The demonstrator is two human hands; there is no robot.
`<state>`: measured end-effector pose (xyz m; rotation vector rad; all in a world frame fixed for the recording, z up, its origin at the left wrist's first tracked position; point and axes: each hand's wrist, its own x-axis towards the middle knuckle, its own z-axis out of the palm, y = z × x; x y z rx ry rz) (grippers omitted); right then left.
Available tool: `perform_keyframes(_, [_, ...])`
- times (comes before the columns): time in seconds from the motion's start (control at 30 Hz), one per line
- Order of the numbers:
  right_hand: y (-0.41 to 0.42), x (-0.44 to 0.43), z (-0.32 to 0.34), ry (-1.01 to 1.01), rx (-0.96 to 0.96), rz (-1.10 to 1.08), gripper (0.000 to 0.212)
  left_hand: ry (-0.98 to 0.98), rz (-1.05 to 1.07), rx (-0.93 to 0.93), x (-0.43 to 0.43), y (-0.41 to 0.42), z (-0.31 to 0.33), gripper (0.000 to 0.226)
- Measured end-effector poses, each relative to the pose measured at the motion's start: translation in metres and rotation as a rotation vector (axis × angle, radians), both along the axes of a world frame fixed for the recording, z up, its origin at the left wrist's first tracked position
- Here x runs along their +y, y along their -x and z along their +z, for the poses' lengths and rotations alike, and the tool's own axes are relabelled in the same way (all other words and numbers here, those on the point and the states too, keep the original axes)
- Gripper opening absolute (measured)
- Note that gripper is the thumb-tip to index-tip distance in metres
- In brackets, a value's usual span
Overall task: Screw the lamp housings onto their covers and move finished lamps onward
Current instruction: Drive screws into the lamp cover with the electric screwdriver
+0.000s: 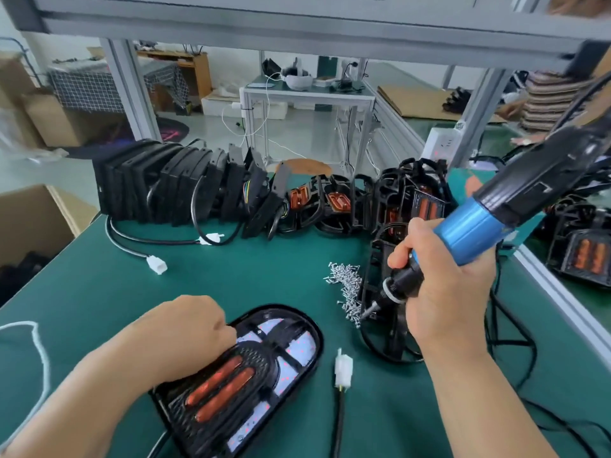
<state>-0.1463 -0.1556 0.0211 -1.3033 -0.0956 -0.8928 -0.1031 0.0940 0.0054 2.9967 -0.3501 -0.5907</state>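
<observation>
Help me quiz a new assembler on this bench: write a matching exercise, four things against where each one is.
Things
1. electric screwdriver
2. lamp
3. screws
4. white connector

Places
A. in a loose heap on the green mat
B. gripped in the right hand
C. under the left hand
D. on the end of a black cable, right of the lamp

Pairs: 1-B, 2-C, 3-A, 4-D
</observation>
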Motion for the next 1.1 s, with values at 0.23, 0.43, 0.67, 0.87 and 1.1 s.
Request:
perform_keyframes(0.23, [-0.001, -0.009, -0.006, 0.006, 0.013, -0.028, 0.037, 0.045, -0.16, -0.18, -0.048, -0.032, 0.03, 0.034])
perform_keyframes(0.43, [-0.002, -0.006, -0.006, 0.0, 0.001, -0.01, 0.037, 0.345, -0.217, -0.04, -0.126, -0.071, -0.006, 0.026])
perform_keyframes(0.67, [-0.004, -0.002, -0.006, 0.0, 0.018, -0.006, 0.039, 0.316, -0.212, -0.039, -0.141, -0.089, -0.017, 0.017])
perform_keyframes(0.87, [-0.004, 0.001, -0.006, -0.052, 0.045, 0.005, 0.016, 0.183, -0.294, -0.059, -0.133, -0.078, -0.013, 0.018])
perform_keyframes(1.1, [-0.001, 0.014, 0.005, -0.017, 0.004, 0.015, 0.032, 0.354, -0.156, -0.099, -0.114, -0.066, -0.011, 0.024])
